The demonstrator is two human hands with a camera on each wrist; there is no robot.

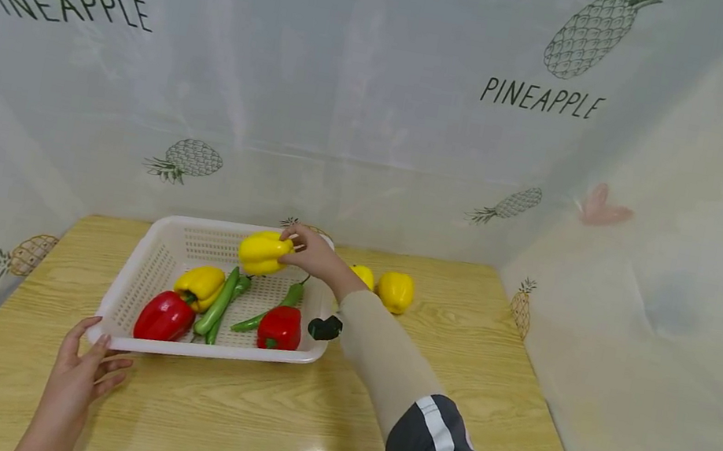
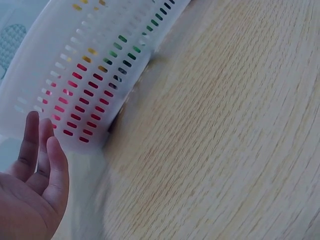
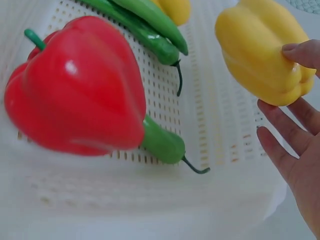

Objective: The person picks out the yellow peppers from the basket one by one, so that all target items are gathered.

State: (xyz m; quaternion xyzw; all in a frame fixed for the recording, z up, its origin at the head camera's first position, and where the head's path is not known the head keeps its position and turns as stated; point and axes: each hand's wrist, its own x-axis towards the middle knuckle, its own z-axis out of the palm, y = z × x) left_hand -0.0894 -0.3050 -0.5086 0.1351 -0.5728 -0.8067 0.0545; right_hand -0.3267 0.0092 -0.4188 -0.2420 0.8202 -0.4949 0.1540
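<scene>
A yellow bell pepper (image 1: 264,252) is pinched between the thumb and fingers of my right hand (image 1: 315,256), raised over the back right part of a white plastic basket (image 1: 207,351). My left hand (image 1: 76,377) holds the basket's front left corner with thumb and forefinger; its other fingers (image 2: 59,167) extend beside the perforated wall. In the basket lie a red bell pepper (image 1: 165,316) and another yellow one (image 1: 199,286) on the left. Long green peppers (image 1: 217,305) lie in the middle. Another red bell pepper (image 3: 80,90) partly covers a green pepper (image 3: 162,142) on the right.
Two more yellow bell peppers, one at the back (image 1: 396,292) and one partly hidden by the right arm (image 1: 363,275), lie right of the basket on the wooden table (image 1: 213,424). A pineapple-print sheet (image 1: 322,115) hangs behind and beside the table.
</scene>
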